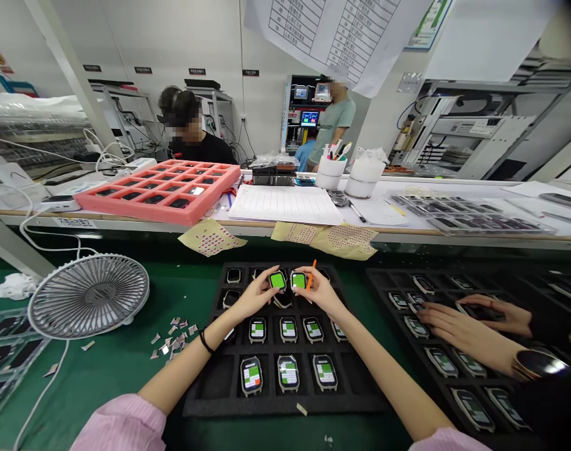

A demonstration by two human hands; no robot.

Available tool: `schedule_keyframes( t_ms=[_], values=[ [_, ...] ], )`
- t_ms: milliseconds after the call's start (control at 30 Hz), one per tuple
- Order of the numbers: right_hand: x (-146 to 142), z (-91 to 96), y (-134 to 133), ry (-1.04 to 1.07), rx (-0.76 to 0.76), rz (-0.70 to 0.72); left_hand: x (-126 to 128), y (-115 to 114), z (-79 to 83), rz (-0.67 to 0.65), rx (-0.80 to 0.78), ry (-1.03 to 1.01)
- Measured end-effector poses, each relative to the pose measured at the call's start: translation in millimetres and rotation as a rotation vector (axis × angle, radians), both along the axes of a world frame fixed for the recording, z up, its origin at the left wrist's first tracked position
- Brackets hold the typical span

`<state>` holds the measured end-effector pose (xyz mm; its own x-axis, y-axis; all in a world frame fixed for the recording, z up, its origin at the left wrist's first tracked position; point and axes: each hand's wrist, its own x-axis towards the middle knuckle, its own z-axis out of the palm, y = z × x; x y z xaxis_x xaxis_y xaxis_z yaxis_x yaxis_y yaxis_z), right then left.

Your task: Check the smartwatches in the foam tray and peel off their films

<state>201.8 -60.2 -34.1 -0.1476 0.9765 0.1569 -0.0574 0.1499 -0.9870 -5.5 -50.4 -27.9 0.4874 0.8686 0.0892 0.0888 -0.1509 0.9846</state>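
The left hand [255, 295] closes its fingers on a green-screen smartwatch [277, 281], and the right hand [319, 292] pinches a second smartwatch [298, 280] and an orange pick [310, 274], just beside it over the black foam tray [205, 382].

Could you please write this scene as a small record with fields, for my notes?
Place: workbench with a green mat
Left hand: holds a green-screen smartwatch
Right hand: pinches an orange stick, fingers on a second smartwatch
Under hands: black foam tray with rows of smartwatches
Nearby: grey desk fan, foil scraps
Co-worker: hands over another black tray
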Motion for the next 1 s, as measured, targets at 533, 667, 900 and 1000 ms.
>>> schedule_keyframes(
  t_ms=[533,667,900,1000],
  values=[
    [-3.5,8.2,-2.7,0.062,-0.09,-0.159,1.3,0.5,-5.7,-0.019,0.105,-0.014],
    [-9.1,9.8,-4.4,0.055,-0.109,-0.12,5.2,-2.9,-0.5,0.04,0.341,0.092],
    [-24.4,3.8,-10.4,0.0,-0.096,-0.037,9.3,-5.0,13.7,0.068,0.86,0.513],
    [-25.0,1.7,-12.9,-0.048,-0.1,-0.006,8.3,-4.6,10.4,0.075,0.911,0.58]
  ],
)
